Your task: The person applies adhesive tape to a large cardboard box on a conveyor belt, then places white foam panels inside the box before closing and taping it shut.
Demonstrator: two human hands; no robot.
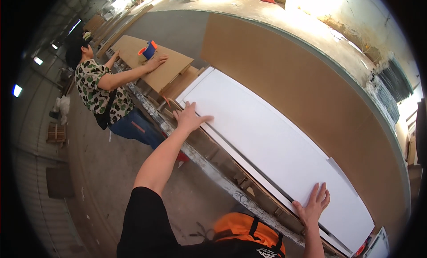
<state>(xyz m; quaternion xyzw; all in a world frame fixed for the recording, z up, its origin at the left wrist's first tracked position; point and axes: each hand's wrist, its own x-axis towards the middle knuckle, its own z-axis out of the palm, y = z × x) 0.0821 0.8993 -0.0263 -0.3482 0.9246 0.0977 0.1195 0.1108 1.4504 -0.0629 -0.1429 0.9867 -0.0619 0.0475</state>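
A long white panel (262,138) lies in front of me on cardboard along the near edge of the workbench. My left hand (191,117) rests at the panel's near edge toward its left end, fingers spread and holding nothing. Toward the right end, my right hand (313,207) lies with spread fingers on the panel, its thumb at the near edge. A narrow white strip (267,185) runs along that edge, with a dark gap between it and the panel. Behind the panel, a long brown cardboard sheet (302,93) stretches over the bench.
At the left, a co-worker (102,84) in a patterned shirt rests both hands on a cardboard piece (173,57). A blue and orange tape dispenser (149,50) sits on it. The worn bench edge (209,171) runs between me and the panel. Dark stacked material (391,89) stands at far right.
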